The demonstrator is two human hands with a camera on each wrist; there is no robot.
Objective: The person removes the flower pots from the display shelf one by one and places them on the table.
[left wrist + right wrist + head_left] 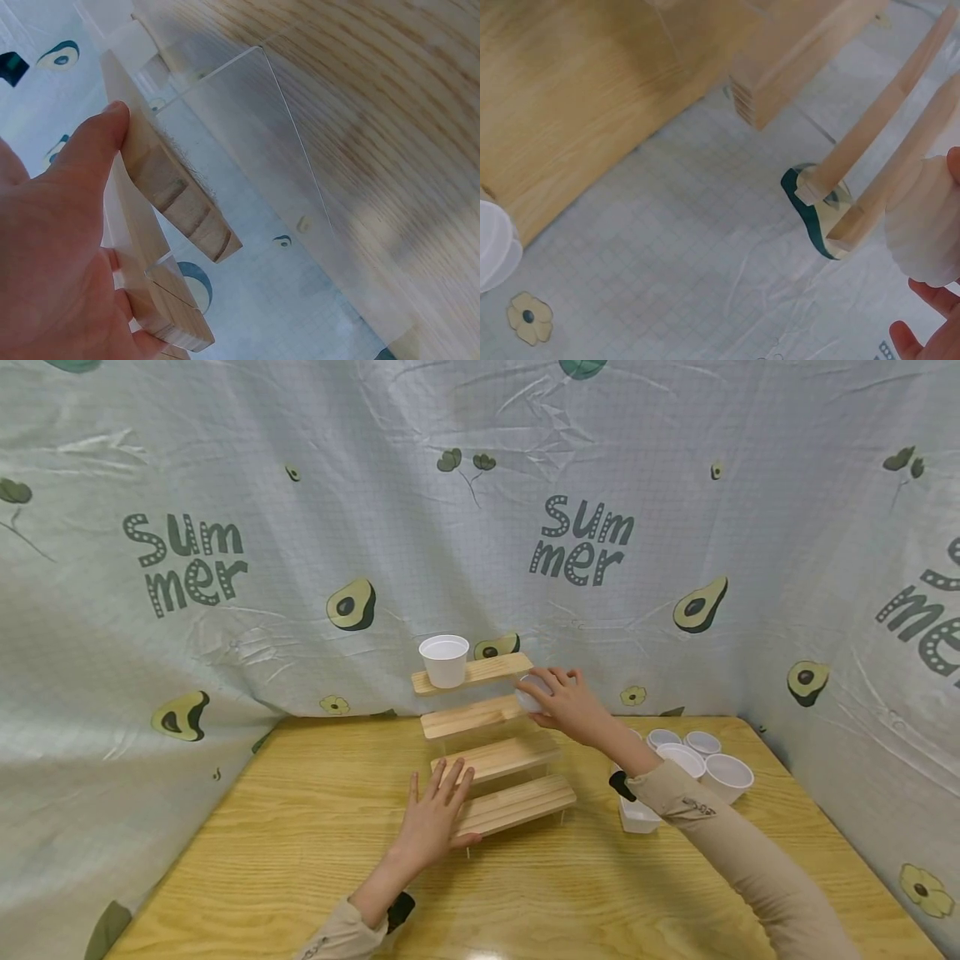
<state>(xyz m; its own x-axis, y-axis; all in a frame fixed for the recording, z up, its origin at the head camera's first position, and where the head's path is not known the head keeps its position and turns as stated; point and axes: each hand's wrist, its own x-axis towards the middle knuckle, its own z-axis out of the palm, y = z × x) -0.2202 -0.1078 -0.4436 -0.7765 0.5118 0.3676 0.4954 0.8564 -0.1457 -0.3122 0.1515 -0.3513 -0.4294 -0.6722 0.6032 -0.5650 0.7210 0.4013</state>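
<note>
A stepped wooden display stand with clear side supports stands mid-table, its steps rising toward the back. On the left of its top step sits a white round tub, upright. My left hand rests on the stand's lower left side with straight, spread fingers. In the left wrist view the thumb presses against the end of a wooden step. Beside the right end of the upper steps, my right hand holds a small whitish cup. The right wrist view shows this cup's ribbed side, partly cut off by the frame.
Several white containers stand in a group at the table's right, among them a round tub and a rectangular one; my right forearm partly hides them. A printed cloth hangs behind the table and along its sides.
</note>
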